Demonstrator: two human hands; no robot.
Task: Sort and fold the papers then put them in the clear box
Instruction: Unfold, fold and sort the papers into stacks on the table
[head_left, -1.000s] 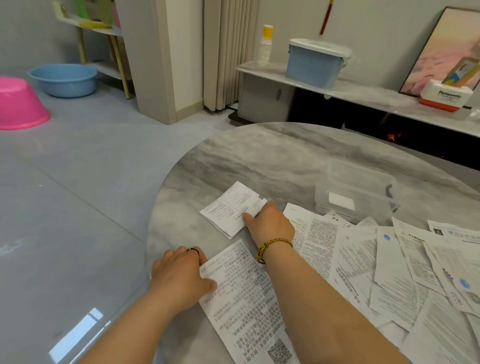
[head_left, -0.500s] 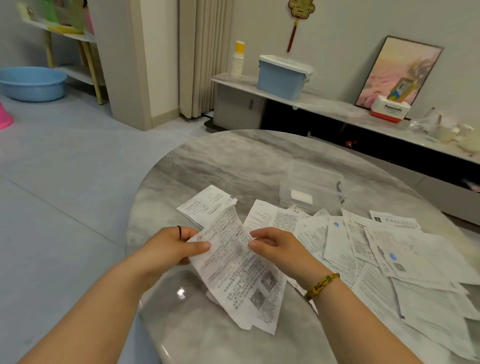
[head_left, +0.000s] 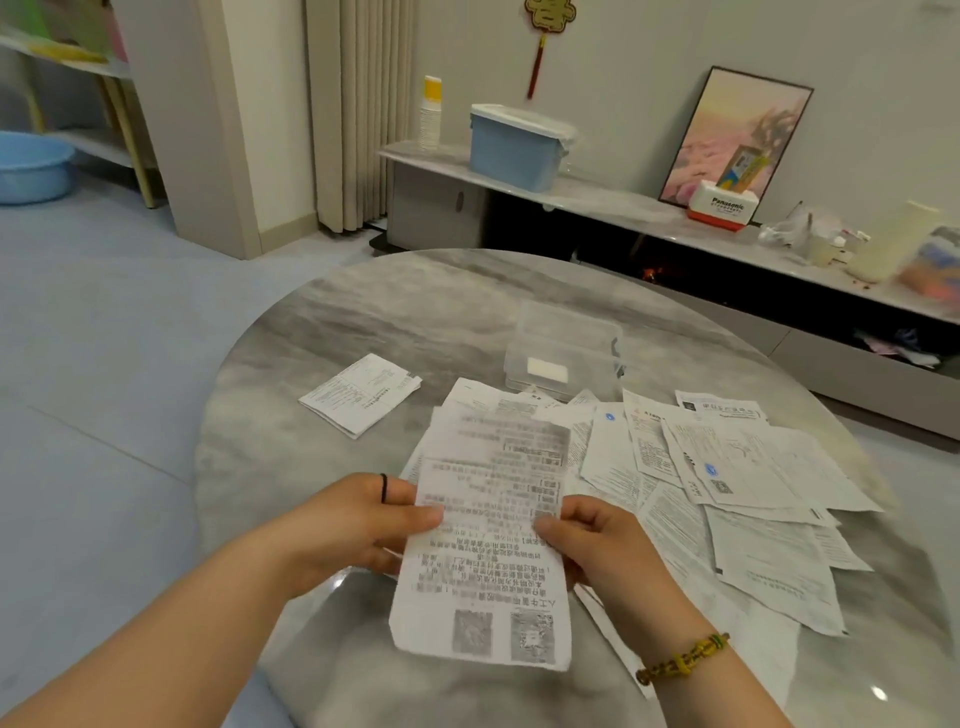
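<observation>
Pale blue-grey floor (head_left: 104, 322); beige curtain (head_left: 358, 114); white wall (head_left: 623, 62); low grey cabinet (head_left: 436, 208) along it; round marble table (head_left: 389, 312).

the printed sheet (head_left: 485, 545), crumpled and tilted before, now hangs flat between left hand (head_left: 358, 525) and right hand (head_left: 597, 540), lifted toward 12 o'clock.

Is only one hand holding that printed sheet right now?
No, the left hand and the right hand each pinch a side edge of the printed sheet.
</observation>
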